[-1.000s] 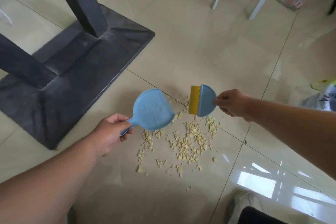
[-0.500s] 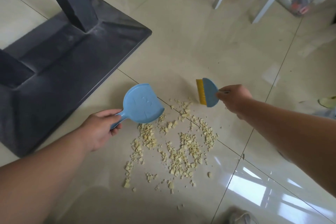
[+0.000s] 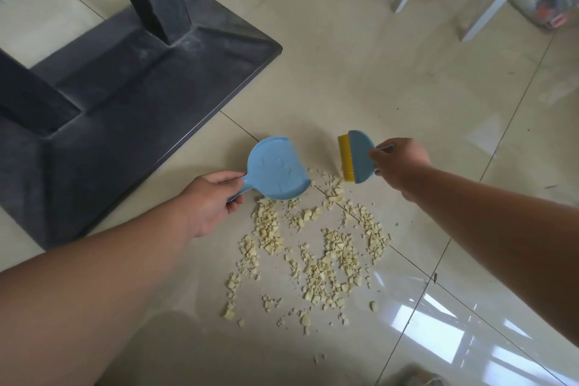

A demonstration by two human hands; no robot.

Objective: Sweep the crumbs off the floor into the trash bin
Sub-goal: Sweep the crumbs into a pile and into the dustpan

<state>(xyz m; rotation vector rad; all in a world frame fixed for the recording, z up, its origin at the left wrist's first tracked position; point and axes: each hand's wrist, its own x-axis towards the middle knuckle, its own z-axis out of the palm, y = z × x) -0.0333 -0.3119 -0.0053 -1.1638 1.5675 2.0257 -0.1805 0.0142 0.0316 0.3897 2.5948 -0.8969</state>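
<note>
Your left hand (image 3: 209,201) had its fingers wrapped around the handle of the blue dustpan (image 3: 277,168), thumb on top, the pan tilted with its underside toward the camera and its lip at the far edge of the crumbs (image 3: 316,255). Your right hand (image 3: 399,163) gripped the small blue brush (image 3: 357,156), yellow bristles facing the pan and hanging just over the nearest bits. Between and below the two tools the pale crumbs lay scattered across the tiled floor (image 3: 391,72), beside the dark table base (image 3: 125,97). By my reading none had entered the pan. Gathering, scooping and emptying all remained, and no trash bin could be made out for certain.
</note>
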